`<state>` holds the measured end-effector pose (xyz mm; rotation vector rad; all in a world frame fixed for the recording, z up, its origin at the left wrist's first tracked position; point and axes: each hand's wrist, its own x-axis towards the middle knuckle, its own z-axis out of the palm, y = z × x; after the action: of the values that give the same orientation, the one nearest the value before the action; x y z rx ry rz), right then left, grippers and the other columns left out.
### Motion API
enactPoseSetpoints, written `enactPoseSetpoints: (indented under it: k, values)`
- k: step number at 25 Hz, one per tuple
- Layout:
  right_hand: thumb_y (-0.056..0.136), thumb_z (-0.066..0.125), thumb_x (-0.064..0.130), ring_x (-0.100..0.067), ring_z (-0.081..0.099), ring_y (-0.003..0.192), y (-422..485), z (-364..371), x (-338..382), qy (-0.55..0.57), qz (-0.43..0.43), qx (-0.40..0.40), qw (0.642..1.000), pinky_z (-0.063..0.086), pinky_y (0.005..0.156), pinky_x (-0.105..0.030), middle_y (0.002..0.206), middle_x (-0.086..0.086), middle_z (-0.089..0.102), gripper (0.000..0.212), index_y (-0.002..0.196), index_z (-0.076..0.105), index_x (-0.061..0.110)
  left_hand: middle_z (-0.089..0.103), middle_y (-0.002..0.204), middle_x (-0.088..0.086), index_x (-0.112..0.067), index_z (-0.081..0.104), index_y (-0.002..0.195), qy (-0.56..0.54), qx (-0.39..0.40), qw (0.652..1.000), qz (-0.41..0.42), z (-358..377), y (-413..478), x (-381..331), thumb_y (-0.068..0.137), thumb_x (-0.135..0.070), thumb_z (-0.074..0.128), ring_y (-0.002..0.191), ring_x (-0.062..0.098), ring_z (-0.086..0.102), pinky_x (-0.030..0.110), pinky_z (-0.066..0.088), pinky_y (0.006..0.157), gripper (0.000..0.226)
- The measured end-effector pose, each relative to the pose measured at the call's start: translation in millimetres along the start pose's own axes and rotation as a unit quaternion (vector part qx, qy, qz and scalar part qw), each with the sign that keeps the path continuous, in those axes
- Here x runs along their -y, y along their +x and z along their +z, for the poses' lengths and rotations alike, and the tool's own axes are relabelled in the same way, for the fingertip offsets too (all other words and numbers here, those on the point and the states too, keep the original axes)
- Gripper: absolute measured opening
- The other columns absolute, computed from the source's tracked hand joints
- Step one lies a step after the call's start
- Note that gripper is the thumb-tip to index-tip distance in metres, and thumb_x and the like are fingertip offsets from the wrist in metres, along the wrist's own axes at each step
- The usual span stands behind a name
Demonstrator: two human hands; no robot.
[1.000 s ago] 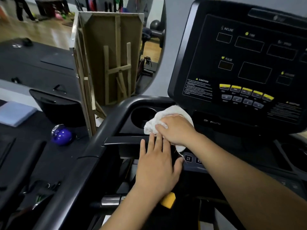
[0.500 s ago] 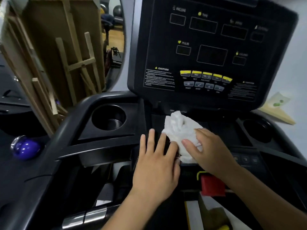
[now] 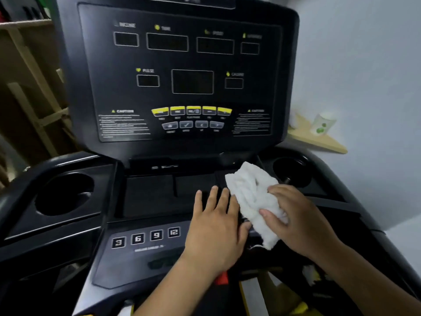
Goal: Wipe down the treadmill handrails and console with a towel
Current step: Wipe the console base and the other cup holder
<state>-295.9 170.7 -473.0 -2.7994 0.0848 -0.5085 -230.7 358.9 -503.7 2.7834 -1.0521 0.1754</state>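
The black treadmill console [image 3: 177, 71] fills the upper view, its displays dark, with yellow and grey buttons below them. A crumpled white towel [image 3: 248, 197] lies on the tray shelf under the console, right of centre. My right hand [image 3: 296, 220] holds the towel from the right, fingers curled over its edge. My left hand [image 3: 216, 226] lies flat on the shelf just left of the towel, fingers straight and spread.
Round cup holders sit on the left [image 3: 66, 195] and right [image 3: 291, 172] of the tray. Number keys 3, 6, 9, 12 [image 3: 145, 237] line the lower panel. A wooden frame [image 3: 29, 87] stands at left; a paper cup [image 3: 323, 123] rests on a wooden shelf at right.
My right hand has slid the towel rightward along the tray, from beside the left cup holder to near the right one. My left hand followed flat beside it, and my view turned right.
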Motion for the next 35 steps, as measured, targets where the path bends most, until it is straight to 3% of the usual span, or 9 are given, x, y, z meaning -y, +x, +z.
enactPoseSetpoints:
  k: [3,8,13,16,20,25,28,31,35]
  values:
    - [0.086,0.067,0.038,0.001,0.051,0.098,-2,-8,-26,0.045,0.053,0.002,0.998,0.038,0.083,-0.014,0.118,0.006,0.06,0.043,0.119,0.063,0.011,0.051,0.147,0.008,-0.011,0.05,0.142,-0.002,-0.014,1.0,0.003,8,17,-28,0.096,-0.049,0.026,0.141,0.032,0.04,0.058,0.031,0.113,0.065]
    - [0.089,0.04,0.049,-0.01,0.06,0.096,37,5,-39,0.121,0.051,0.044,0.99,0.052,0.081,-0.034,0.113,0.011,0.062,0.043,0.109,0.068,0.022,0.054,0.144,0.006,-0.015,0.05,0.144,-0.019,-0.036,0.998,-0.048,14,38,-59,0.092,-0.045,0.03,0.139,0.026,0.044,0.05,0.035,0.113,0.063]
    - [0.095,0.052,0.04,-0.006,0.041,0.128,22,1,-43,0.172,-0.027,0.052,0.983,0.028,0.102,-0.013,0.137,0.01,0.051,0.037,0.122,0.065,0.018,0.052,0.146,0.003,-0.018,0.05,0.144,-0.016,-0.041,0.998,-0.045,14,30,-57,0.092,-0.051,0.034,0.141,0.022,0.041,0.043,0.032,0.116,0.063]
    - [0.093,0.052,0.045,-0.001,0.052,0.11,2,-10,-75,0.188,-0.073,0.065,0.977,0.043,0.094,-0.017,0.113,0.013,0.062,0.034,0.108,0.069,0.02,0.052,0.145,-0.006,-0.026,0.051,0.142,-0.035,-0.039,0.998,-0.029,10,31,-58,0.09,-0.052,0.039,0.142,0.017,0.039,0.039,0.029,0.117,0.059]
    - [0.095,0.049,0.036,-0.011,0.061,0.078,37,0,-84,0.209,0.025,0.069,0.975,0.05,0.068,-0.031,0.084,0.007,0.065,0.026,0.092,0.067,0.018,0.049,0.148,-0.008,-0.027,0.05,0.143,-0.051,-0.028,0.998,-0.029,6,36,-62,0.092,-0.052,0.04,0.144,0.014,0.034,0.037,0.025,0.119,0.058]
    - [0.099,0.044,0.035,-0.01,0.048,0.12,30,5,-61,0.208,-0.055,0.071,0.974,0.041,0.097,-0.022,0.13,0.009,0.057,0.034,0.126,0.058,0.022,0.061,0.136,-0.002,-0.022,0.063,0.127,-0.111,-0.004,0.994,-0.017,0,47,-57,0.086,-0.052,0.047,0.133,0.016,0.05,0.043,0.029,0.118,0.053]
    - [0.095,0.041,0.039,-0.005,0.054,0.105,14,-6,-89,0.178,-0.082,0.093,0.976,0.049,0.089,-0.027,0.107,0.012,0.062,0.031,0.108,0.064,0.022,0.044,0.152,-0.009,-0.026,0.052,0.139,-0.143,0.013,0.989,0.033,0,63,-58,0.09,-0.054,0.049,0.143,0.005,0.033,0.037,0.024,0.12,0.057]
    - [0.095,0.039,0.036,-0.006,0.058,0.075,34,-3,-92,0.171,0.004,0.138,0.976,0.053,0.068,-0.034,0.085,0.01,0.061,0.026,0.093,0.061,0.023,0.035,0.157,-0.009,-0.025,0.041,0.147,-0.172,0.024,0.985,-0.015,0,79,-58,0.088,-0.059,0.042,0.143,0.007,0.033,0.033,0.034,0.115,0.068]
    - [0.1,0.035,0.023,-0.004,0.047,0.064,97,9,-90,0.155,0.05,0.191,0.968,0.034,0.054,-0.023,0.079,0.011,0.053,0.026,0.118,0.054,0.019,0.035,0.158,-0.004,-0.026,0.034,0.15,-0.122,0.016,0.992,-0.019,5,83,-62,0.088,-0.056,0.033,0.144,0.01,0.033,0.031,0.029,0.118,0.069]
